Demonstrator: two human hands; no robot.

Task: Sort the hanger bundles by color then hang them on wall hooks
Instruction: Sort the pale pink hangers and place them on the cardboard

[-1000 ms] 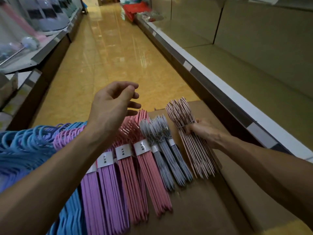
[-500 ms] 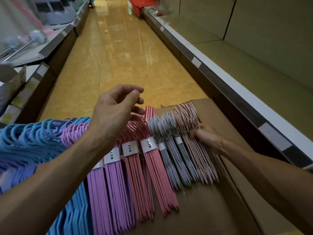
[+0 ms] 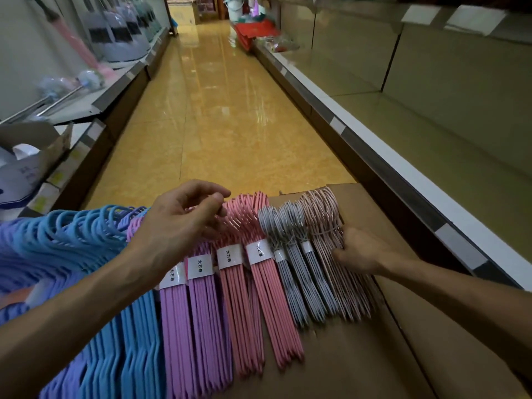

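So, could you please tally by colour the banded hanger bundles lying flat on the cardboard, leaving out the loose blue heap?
Purple plastic hanger bundles: 2
Pink plastic hanger bundles: 2
Grey plastic hanger bundles: 2
Pale pink hanger bundle, under the right hand: 1
Total: 7

White paper bands point(image 3: 229, 256) wrapped round the purple plastic hanger bundles point(image 3: 195, 321) and pink plastic hanger bundles point(image 3: 259, 306) bore black printed characters reading "大方春"; no other text was legible.
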